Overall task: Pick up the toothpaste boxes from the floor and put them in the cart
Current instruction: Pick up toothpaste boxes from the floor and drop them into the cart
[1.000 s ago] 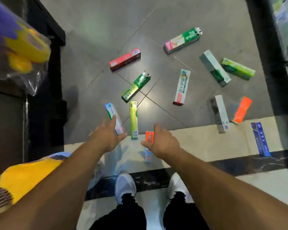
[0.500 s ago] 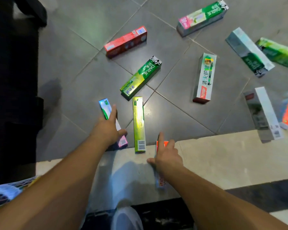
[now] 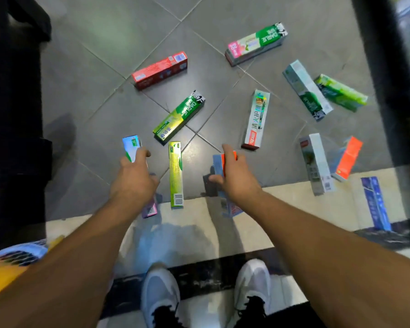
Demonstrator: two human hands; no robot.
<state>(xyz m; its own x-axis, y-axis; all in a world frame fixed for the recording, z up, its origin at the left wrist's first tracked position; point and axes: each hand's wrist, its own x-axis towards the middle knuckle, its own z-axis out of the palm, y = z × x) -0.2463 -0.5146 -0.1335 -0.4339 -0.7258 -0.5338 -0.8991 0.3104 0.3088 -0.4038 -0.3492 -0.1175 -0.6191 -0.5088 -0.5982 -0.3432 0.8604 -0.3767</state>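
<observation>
Both hands grip toothpaste boxes: the left hand (image 3: 134, 183) curls round a blue-and-white box (image 3: 131, 149), the right hand (image 3: 237, 178) round an orange-and-blue box (image 3: 219, 165). Ten more boxes lie scattered on the grey tiled floor (image 3: 104, 67), twelve in all. Two green ones (image 3: 179, 119) (image 3: 256, 45) read "DARLIE".

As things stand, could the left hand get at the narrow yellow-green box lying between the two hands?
Probably not yet: the left hand already grips a blue-and-white box, though the yellow-green box lies uncovered right beside it.
</observation>
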